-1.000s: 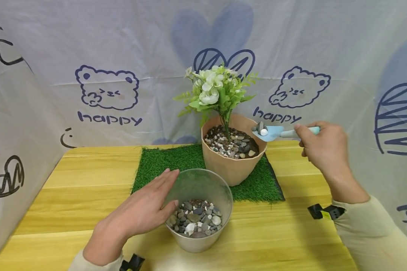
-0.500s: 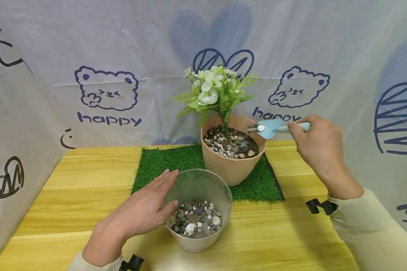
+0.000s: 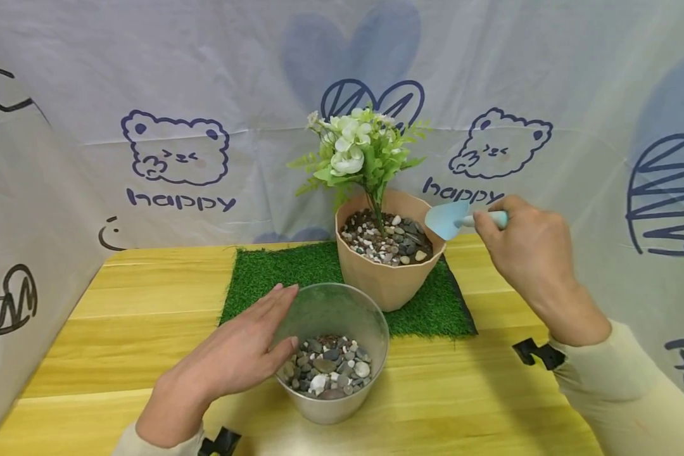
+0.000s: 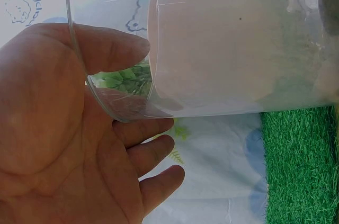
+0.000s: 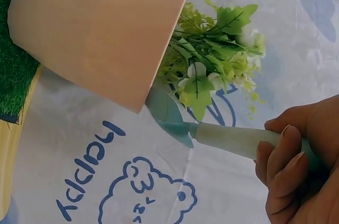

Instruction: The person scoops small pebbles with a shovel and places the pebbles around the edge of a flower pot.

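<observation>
Here, right hand (image 3: pixel 529 247) clamped round light-blue, pale-handled trowel (image 3: pixel 446 220); left hand (image 3: pixel 234 354), fingers extended, at clear tub's (image 3: pixel 330 410) rim

The trowel (image 3: pixel 447 220) at right has a pale blue blade and a whitish handle ending in turquoise. The far pot (image 3: pixel 376 278) is plain peach, its pebbles (image 3: pixel 379 246) mixed white, grey and dark brown. White blooms (image 3: pixel 348 160) show among bright green leaves (image 3: pixel 386 159). The near container (image 3: pixel 327 410) is see-through, its stones (image 3: pixel 326 367) grey, white and brown. The mat (image 3: pixel 285 272) is grass green; the table (image 3: pixel 148 316), yellow with wood grain. The far white cloth (image 3: pixel 262 63) bears 2 navy-outlined bears (image 3: pixel 177 149) and a pale blue heart (image 3: pixel 350 54).
</observation>
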Tool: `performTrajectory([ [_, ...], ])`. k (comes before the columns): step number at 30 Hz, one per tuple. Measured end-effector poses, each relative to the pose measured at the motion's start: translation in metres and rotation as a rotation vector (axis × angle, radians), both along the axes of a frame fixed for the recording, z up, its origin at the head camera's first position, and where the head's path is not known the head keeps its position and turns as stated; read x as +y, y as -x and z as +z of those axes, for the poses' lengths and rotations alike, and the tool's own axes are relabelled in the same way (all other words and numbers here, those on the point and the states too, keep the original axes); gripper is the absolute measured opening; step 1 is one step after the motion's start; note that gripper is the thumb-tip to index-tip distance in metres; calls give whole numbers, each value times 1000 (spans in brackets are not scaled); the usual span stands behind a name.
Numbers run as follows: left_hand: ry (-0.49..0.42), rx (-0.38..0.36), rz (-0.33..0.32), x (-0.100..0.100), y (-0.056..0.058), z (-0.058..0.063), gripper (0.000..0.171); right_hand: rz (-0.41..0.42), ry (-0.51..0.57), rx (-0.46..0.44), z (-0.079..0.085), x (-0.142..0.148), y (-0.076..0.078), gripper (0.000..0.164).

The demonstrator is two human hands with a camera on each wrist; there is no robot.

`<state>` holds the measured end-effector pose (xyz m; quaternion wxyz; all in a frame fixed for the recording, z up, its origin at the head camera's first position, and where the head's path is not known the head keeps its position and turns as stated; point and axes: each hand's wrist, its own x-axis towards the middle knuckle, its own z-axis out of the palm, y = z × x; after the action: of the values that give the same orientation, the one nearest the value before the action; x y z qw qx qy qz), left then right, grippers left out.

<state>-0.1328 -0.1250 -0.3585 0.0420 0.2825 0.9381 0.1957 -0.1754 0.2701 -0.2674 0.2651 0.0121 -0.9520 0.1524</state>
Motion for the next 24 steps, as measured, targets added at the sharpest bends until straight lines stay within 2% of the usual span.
performTrajectory([
  [6,1,-1,-3,-1,-1,-1,79,4,14,-27,-2,0,-7,35],
  [13,2,-4,-2,0,0,0,80,12,117,6,4,-8,-36,28],
  [16,6,-12,4,0,0,1,80,82,195,51,7,-17,-49,20],
  [20,6,-15,9,0,0,1,80,246,270,85,6,-34,-64,6],
  [24,7,-16,14,0,-1,2,81,404,219,66,-2,-52,-71,5],
])
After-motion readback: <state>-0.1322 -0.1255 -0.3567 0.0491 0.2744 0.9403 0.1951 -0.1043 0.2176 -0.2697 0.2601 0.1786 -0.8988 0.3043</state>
